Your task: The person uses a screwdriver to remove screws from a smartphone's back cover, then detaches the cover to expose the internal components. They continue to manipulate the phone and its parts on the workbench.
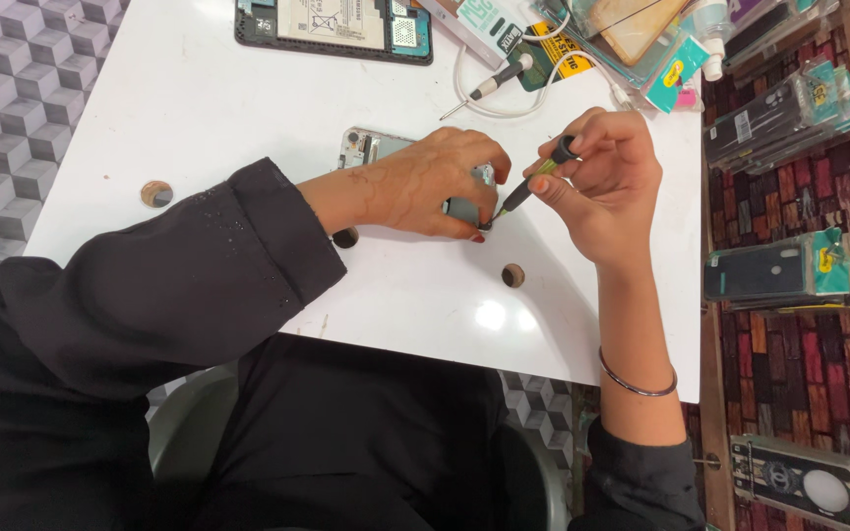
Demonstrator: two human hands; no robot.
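The left hand (pixel 425 187) presses the opened phone (pixel 371 149) flat on the white counter (pixel 248 98); the right hand (pixel 607 177) pinches a screwdriver (pixel 533 182) at its lower edge; a slipping tip could gouge it.

Bright overhead light glares off the white table (pixel 489 315), hands cast soft shadows, and focus stays sharp throughout.

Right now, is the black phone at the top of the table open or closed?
Open. The black phone lies flat with its back cover off, so the battery and inner parts show. Its top edge is cut off by the picture.
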